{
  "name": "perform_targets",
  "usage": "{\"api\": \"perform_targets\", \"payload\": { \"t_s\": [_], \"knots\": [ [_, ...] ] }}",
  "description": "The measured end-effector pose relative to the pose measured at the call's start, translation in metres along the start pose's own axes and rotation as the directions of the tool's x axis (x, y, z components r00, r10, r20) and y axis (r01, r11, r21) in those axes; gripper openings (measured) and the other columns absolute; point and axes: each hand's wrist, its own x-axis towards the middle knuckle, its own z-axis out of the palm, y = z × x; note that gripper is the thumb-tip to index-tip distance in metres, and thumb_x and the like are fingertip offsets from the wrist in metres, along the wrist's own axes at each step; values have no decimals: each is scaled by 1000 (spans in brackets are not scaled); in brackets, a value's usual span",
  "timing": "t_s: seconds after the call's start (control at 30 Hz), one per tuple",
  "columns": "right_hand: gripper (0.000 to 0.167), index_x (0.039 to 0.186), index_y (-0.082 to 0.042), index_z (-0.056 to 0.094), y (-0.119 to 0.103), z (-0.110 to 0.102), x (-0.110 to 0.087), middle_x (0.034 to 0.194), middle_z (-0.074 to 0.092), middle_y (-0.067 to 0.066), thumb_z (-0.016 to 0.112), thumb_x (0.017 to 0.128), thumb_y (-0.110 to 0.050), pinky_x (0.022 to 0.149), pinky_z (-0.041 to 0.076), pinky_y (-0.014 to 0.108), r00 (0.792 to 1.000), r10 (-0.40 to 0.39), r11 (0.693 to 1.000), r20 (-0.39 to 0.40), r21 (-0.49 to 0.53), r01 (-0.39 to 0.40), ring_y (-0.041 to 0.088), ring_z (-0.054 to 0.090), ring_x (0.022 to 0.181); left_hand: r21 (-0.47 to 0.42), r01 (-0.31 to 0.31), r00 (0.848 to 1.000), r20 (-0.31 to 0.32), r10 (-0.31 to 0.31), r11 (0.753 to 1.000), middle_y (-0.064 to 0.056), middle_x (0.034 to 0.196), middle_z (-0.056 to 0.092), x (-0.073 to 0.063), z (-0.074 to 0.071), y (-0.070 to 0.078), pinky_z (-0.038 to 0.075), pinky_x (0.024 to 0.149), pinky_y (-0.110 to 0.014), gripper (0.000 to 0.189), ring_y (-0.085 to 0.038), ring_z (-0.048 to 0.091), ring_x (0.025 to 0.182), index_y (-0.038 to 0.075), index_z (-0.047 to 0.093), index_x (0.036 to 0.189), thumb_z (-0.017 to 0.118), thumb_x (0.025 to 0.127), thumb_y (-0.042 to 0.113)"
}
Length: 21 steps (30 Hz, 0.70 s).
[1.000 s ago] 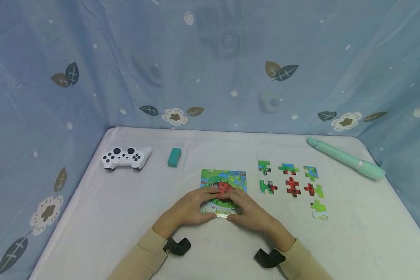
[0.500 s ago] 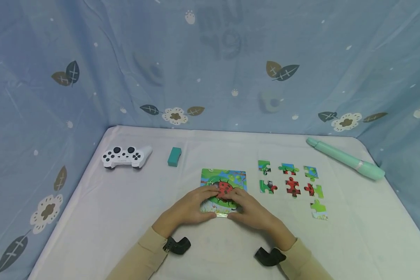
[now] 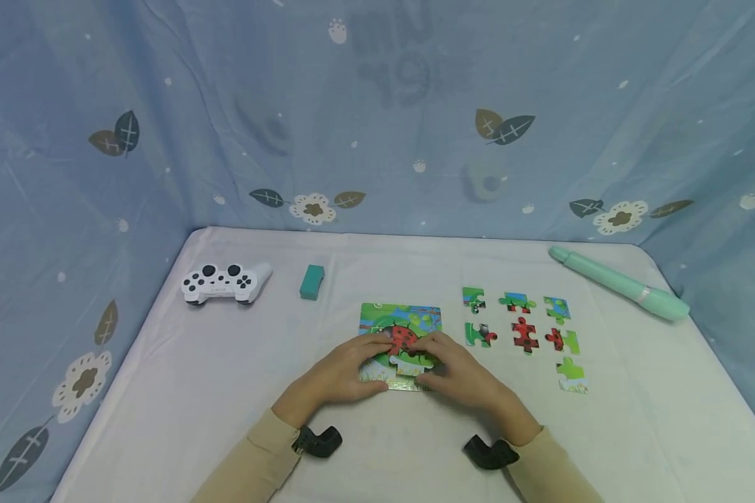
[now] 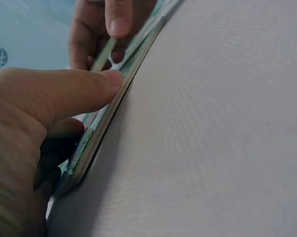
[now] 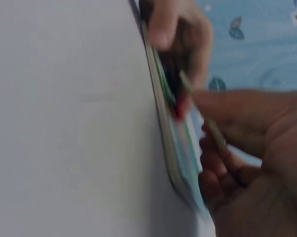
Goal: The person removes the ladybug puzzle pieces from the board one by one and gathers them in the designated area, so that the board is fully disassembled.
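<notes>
A square jigsaw puzzle board with a ladybug picture lies in front of the person. My left hand steadies its left side, thumb along the near edge and fingertips over the ladybug; the left wrist view shows that thumb at the board's edge. With thumb and fingers, my right hand pinches a puzzle piece with a white, grassy lower part, just over the board's lower middle. In the right wrist view the piece appears edge-on, tilted above the board. Part of the picture is hidden under both hands.
Several loose puzzle pieces lie in rows right of the board. A white game controller and a teal block sit at the back left. One long mint-green object lies at the back right, near the blue curtain.
My right hand has shifted slightly right and raised the puzzle piece, which now shows tilted over the board's lower part. The left hand has stayed in place.
</notes>
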Motion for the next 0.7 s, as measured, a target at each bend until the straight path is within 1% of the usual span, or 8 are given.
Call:
{"api": "perform_targets", "payload": {
  "t_s": [0.17,0.2,0.3,0.4,0.57,0.63,0.7],
  "knots": [
    [41,125,-15,60,10,-23,-12,119,55,-4,71,85,-21,96,47,40,999,32,999,19,-3,-32,13,53,111,1,4,1000,-5,-4,1000,-2,140,50,-1,0,0,39,108,-36,60,-19,43,133,7,56,132,70,82,39],
    [41,124,-15,60,13,-27,-16,118,55,-4,71,85,-22,94,48,39,999,35,999,18,-20,-34,12,54,110,-2,7,1000,-4,-7,1000,-1,140,50,-2,0,0,39,108,-35,60,-19,43,133,7,56,132,70,82,39],
    [41,123,-17,61,23,-40,-30,117,56,-5,73,84,-21,91,49,37,999,44,997,-6,-67,-44,10,54,107,-8,11,1000,2,-11,1000,-1,140,50,-1,0,0,39,108,-35,61,-19,43,133,6,56,131,70,82,38],
    [43,122,-18,62,33,-52,-48,116,57,-6,75,82,-19,88,50,34,998,38,994,-48,-104,-43,6,53,104,-7,10,1000,1,-10,1000,-1,139,51,-1,0,-1,40,108,-36,61,-20,44,133,6,56,131,71,81,38],
    [46,122,-16,61,48,-67,-78,115,57,-5,76,79,-13,86,46,18,995,14,991,-95,-129,-27,2,51,101,-3,13,1000,6,-13,1000,-1,140,50,-1,0,1,40,108,-37,61,-20,43,133,7,56,132,70,82,38],
    [46,122,-15,61,52,-73,-88,114,57,-5,77,79,-14,86,44,13,994,21,991,-108,-126,-34,1,51,102,-4,18,1000,10,-18,1000,-1,140,50,-1,-1,2,40,108,-37,61,-20,43,133,7,56,132,70,82,38],
    [46,122,-15,61,55,-77,-97,114,57,-4,77,78,-14,85,42,9,992,44,992,-116,-113,-57,-1,51,102,-6,21,1000,11,-21,1000,-2,140,50,-1,-2,2,40,108,-38,60,-21,43,133,7,56,132,70,82,39]
  ]
}}
